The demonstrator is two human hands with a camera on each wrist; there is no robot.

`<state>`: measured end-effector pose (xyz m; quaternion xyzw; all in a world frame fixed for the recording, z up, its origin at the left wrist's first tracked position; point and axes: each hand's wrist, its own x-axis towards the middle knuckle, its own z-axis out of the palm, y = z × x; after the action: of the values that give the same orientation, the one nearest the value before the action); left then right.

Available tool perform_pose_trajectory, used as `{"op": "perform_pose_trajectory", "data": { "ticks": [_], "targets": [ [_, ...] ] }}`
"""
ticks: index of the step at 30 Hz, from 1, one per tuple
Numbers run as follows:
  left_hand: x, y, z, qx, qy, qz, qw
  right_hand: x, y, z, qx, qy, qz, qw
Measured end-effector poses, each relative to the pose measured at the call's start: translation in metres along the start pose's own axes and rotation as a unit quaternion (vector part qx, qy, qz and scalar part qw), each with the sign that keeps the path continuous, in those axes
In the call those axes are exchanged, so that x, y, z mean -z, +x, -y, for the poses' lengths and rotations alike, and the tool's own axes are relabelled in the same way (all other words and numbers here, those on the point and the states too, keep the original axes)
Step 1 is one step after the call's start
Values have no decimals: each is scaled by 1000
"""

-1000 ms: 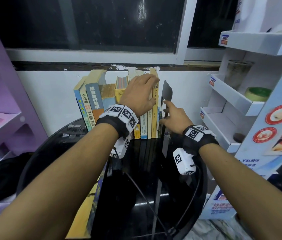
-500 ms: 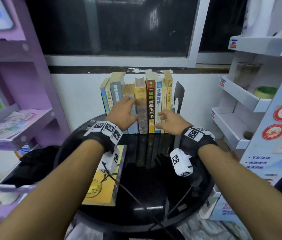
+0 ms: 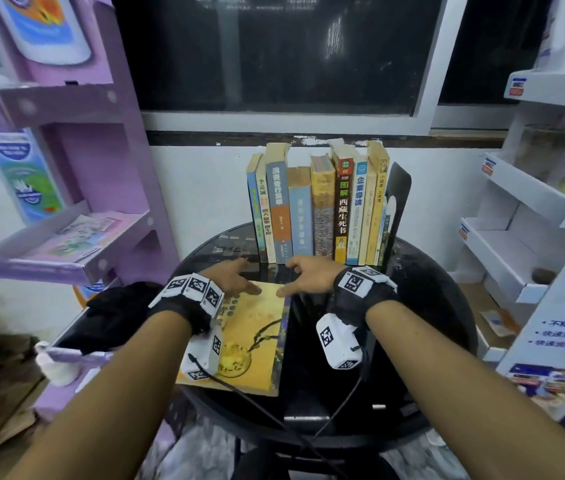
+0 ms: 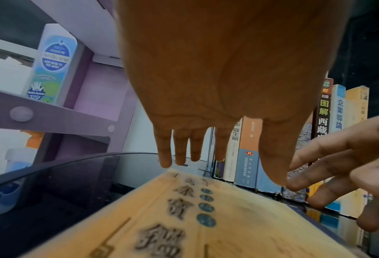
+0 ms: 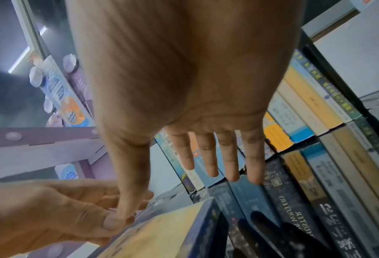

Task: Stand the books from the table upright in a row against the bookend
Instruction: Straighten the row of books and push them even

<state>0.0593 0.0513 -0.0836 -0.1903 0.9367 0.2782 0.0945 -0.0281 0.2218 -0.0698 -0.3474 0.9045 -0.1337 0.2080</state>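
Book [image 3: 250, 337] flat, spine [image 3: 284, 344] seemingly rightward.

The dark brown book spine [image 3: 342, 206], center of the frame, reads "02 图解 西藏生死书". The blue-white spine [image 3: 358, 209] beside it reads "企業導論". The pump bottle [image 4: 53, 64], upper left, reads "AntiBacterial".
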Motion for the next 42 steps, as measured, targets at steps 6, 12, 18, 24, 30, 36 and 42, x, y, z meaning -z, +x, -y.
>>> {"op": "perform_pose_trajectory", "data": {
  "ticks": [6, 12, 18, 24, 30, 36, 42],
  "targets": [
    [-4, 2, 9, 39, 53, 63, 996, -15, 7, 17, -7, -44, 35, 998],
    [-5, 7, 16, 46, 97, 50, 993, -24, 15, 25, -13, -104, 19, 994],
    [0, 8, 24, 48, 112, 36, 992, -20, 20, 29, -8, -89, 9, 996],
    [0, 9, 28, 52, 127, 29, 990, -21, 22, 29, -6, -24, -6, 1000],
    [4, 9, 30, 49, 80, 9, 996, -16, 20, 28, 10, 55, -54, 997],
    [9, 10, 25, 23, -39, -30, 999, 0, 9, 21, 27, 132, -95, 986],
    [13, 12, 18, 1, -282, -47, 958, 20, -6, 14, 39, 194, -126, 972]
  ]
}}
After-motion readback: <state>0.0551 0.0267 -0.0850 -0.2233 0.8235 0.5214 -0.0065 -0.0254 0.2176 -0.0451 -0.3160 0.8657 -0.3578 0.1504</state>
